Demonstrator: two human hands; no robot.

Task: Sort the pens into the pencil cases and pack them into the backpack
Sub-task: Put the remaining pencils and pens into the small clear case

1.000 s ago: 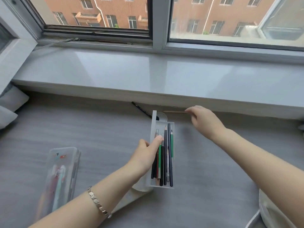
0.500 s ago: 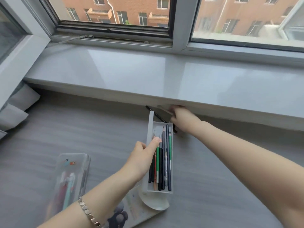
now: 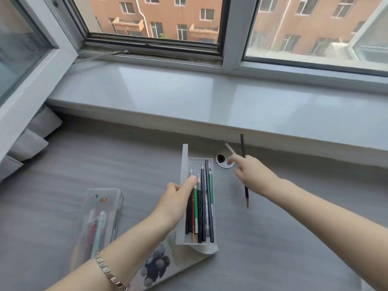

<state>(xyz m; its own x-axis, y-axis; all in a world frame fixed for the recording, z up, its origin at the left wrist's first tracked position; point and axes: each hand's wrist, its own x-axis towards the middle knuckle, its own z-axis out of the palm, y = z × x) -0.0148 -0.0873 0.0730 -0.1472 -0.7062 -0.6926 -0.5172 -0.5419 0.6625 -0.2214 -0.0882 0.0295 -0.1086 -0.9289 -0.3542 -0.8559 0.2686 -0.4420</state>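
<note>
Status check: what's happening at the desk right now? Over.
Left hand gripping open pencil case. Right hand pinching black pencil and tan pencil, right of the case. Nothing between them and the case.

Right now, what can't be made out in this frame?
Head view:
- Right hand: fingers motion-blurred; which ones pinch the black pencil and pale pencil is unclear.
- Closed case: frosted lid clouds its pens; no count.
- Printed sheet: mostly under the open case and left arm.
- Backpack: out of frame.
</note>
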